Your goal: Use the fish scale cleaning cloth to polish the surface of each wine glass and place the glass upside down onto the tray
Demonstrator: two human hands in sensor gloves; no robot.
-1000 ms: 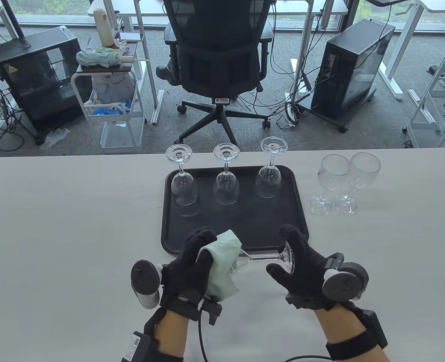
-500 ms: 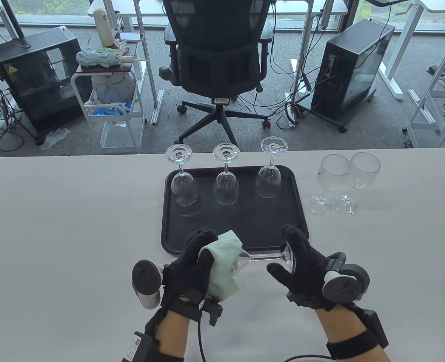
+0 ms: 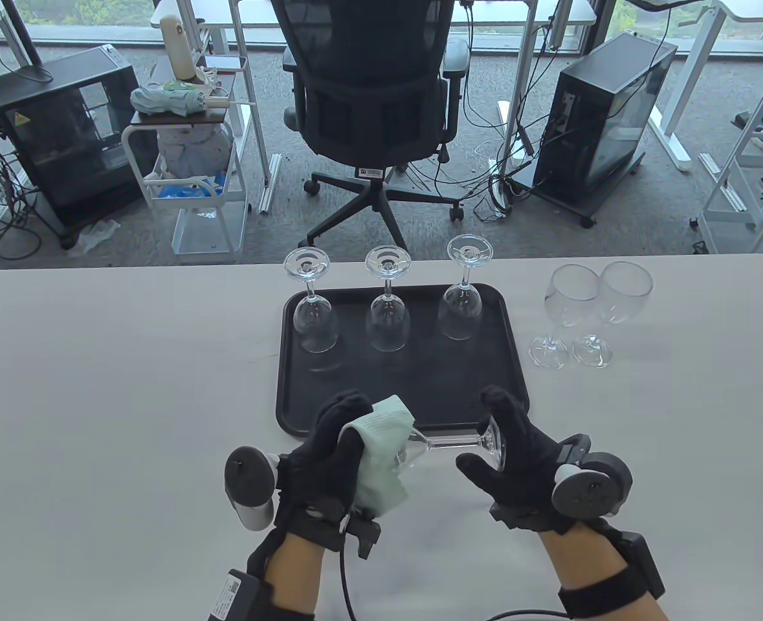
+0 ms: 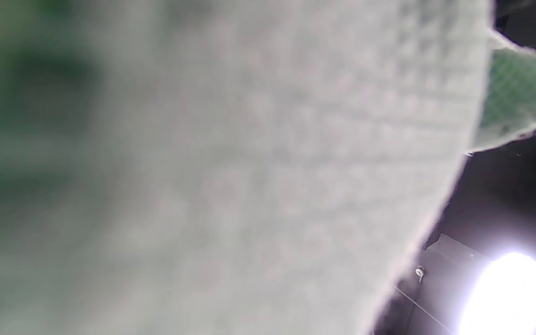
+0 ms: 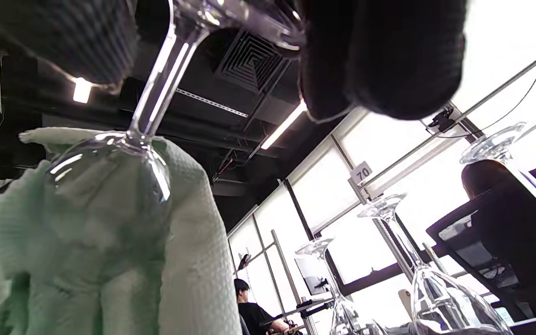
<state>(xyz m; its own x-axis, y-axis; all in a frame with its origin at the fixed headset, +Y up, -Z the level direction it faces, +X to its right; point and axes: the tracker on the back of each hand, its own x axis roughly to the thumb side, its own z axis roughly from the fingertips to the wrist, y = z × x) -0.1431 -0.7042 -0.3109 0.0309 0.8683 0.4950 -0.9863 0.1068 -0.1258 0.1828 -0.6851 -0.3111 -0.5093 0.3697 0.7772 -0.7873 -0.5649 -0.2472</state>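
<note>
A clear wine glass [image 3: 449, 442] lies sideways above the near table edge, between both hands. My left hand [image 3: 332, 449] wraps the pale green cloth [image 3: 381, 456] around its bowl. The foot [image 3: 492, 444] of the glass is pinched in the fingers of my right hand [image 3: 510, 446]. In the right wrist view the stem [image 5: 156, 88] runs down into the cloth-covered bowl [image 5: 105, 186]. The cloth [image 4: 231, 177] fills the left wrist view. Three glasses [image 3: 314, 304] [image 3: 387, 301] [image 3: 464, 291] stand upside down along the far side of the black tray [image 3: 420, 388].
Two upright wine glasses [image 3: 565, 317] [image 3: 614, 314] stand on the white table [image 3: 96, 388] right of the tray. An office chair [image 3: 375, 110], computer cases and a cart stand on the floor beyond the table.
The hands and the glass have hardly shifted. The chair behind the table has turned slightly.
</note>
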